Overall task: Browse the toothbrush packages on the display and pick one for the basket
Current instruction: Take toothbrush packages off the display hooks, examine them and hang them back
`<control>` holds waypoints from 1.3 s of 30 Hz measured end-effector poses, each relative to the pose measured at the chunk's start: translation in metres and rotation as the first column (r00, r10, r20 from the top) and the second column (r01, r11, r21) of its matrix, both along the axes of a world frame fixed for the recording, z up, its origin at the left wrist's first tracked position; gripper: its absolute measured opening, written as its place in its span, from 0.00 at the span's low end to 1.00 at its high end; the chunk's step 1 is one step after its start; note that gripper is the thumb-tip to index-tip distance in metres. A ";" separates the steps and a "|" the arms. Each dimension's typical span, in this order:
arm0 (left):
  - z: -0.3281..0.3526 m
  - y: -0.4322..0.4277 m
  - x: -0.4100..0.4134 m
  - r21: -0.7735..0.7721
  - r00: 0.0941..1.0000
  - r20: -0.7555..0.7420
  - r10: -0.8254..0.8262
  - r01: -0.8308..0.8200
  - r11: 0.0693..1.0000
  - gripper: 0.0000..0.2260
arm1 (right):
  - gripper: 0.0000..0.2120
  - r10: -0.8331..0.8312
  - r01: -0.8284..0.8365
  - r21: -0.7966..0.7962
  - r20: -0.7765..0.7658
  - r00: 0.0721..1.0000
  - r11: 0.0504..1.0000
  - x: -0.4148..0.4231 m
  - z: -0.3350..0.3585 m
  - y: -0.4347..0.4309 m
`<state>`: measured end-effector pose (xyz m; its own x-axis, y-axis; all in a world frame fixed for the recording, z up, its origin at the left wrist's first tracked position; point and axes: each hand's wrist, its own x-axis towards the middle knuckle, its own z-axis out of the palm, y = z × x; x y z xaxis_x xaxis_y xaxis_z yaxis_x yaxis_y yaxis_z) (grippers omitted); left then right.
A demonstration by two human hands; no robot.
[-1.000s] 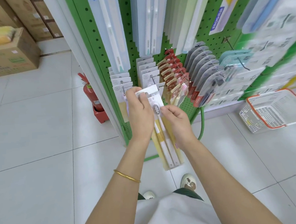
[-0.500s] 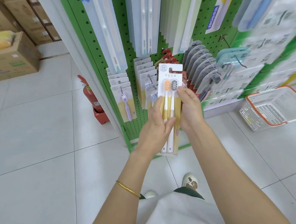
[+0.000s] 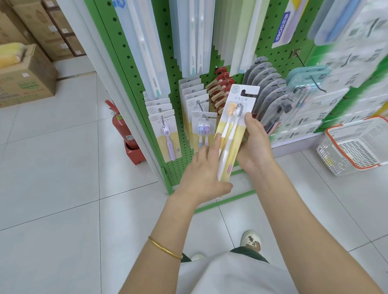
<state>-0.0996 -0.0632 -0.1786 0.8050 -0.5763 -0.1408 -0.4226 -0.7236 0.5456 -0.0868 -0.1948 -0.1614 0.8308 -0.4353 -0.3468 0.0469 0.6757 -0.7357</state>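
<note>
— At the left of the display, what is noted?
— Green pegboard display [image 3: 123, 49], carded toothbrushes hanging in rows. My left hand [image 3: 203, 169]: fingers straight, forefinger laid along the left edge of the toothbrush package [image 3: 235, 126], gripping nothing.
— The package itself?
— Off the hooks, held before the display. Flat stiff card under a clear blister; two brushes inside, one orange head, one grey. Long axis near upright, top leaning right, hang-slot uppermost.
— Who carries it?
— My right hand [image 3: 254, 147], thumb pinching the front at mid-length, fingers hidden behind.
— And the basket?
— Basket [image 3: 339, 163]: white plastic mesh, orange rim, on the floor tiles, well apart, rightward of that grip and lower. Right hand is nearer; I judge it should make the carry.
</note>
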 end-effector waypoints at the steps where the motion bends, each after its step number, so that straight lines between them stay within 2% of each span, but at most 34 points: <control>1: 0.000 0.001 0.002 -0.003 0.999 -0.035 -0.002 0.002 1.000 0.52 | 0.08 0.058 -0.058 -0.010 -0.011 0.998 0.998 0.000 -0.001 -0.003; 4: 0.001 0.004 0.007 -0.088 0.974 -0.222 -0.039 0.020 0.996 0.47 | 0.15 0.193 -0.195 -0.059 -0.040 0.980 0.979 0.000 -0.004 -0.011; 7: -0.002 0.003 0.008 -0.250 0.919 -0.393 -0.043 -0.062 0.966 0.36 | 0.12 0.161 -0.165 -0.145 -0.038 0.986 0.976 0.000 -0.010 -0.010; 10: -0.003 0.002 0.009 -0.299 0.896 -0.441 0.059 -0.208 0.931 0.20 | 0.05 0.151 -0.160 -0.273 -0.055 0.987 0.949 -0.001 -0.013 -0.011; 13: 0.005 0.001 0.011 -0.334 0.895 -0.429 0.121 -0.282 0.899 0.14 | 0.06 0.234 -0.232 -0.317 -0.031 0.972 0.920 -0.003 -0.016 -0.015; 17: 0.019 -0.004 0.021 -0.455 0.892 -0.413 0.183 -0.376 0.807 0.11 | 0.07 0.324 -0.307 -0.328 -0.004 0.946 0.893 -0.006 -0.021 -0.017; 21: 0.036 -0.010 0.037 -0.619 0.884 -0.349 0.311 -0.466 0.631 0.09 | 0.06 0.414 -0.390 -0.357 -0.007 0.910 0.849 -0.008 -0.023 -0.017; 23: 0.043 -0.010 0.042 -0.657 0.881 -0.305 0.361 -0.469 0.591 0.08 | 0.08 0.460 -0.437 -0.355 -0.020 0.888 0.827 -0.009 -0.023 -0.017; 25: 0.047 -0.010 0.044 -0.639 0.872 -0.295 0.392 -0.485 0.597 0.07 | 0.10 0.484 -0.466 -0.322 -0.029 0.875 0.824 -0.008 -0.025 -0.019; 27: 0.048 -0.008 0.045 -0.630 0.858 -0.349 0.377 -0.513 0.584 0.06 | 0.15 0.534 -0.525 -0.265 -0.042 0.844 0.809 -0.008 -0.026 -0.022; 30: 0.049 -0.004 0.047 -0.637 0.837 -0.468 0.283 -0.541 0.549 0.07 | 0.33 0.689 -0.682 -0.144 -0.006 0.725 0.717 -0.008 -0.031 -0.025; 36: 0.049 -0.001 0.048 -0.645 0.836 -0.545 0.068 -0.469 0.604 0.07 | 0.39 0.828 -0.819 -0.119 0.095 0.553 0.561 -0.006 -0.040 -0.020; 39: 0.051 -0.002 0.050 -0.639 0.849 -0.524 0.065 -0.443 0.628 0.09 | 0.34 0.843 -0.825 -0.177 0.081 0.531 0.537 -0.003 -0.039 -0.021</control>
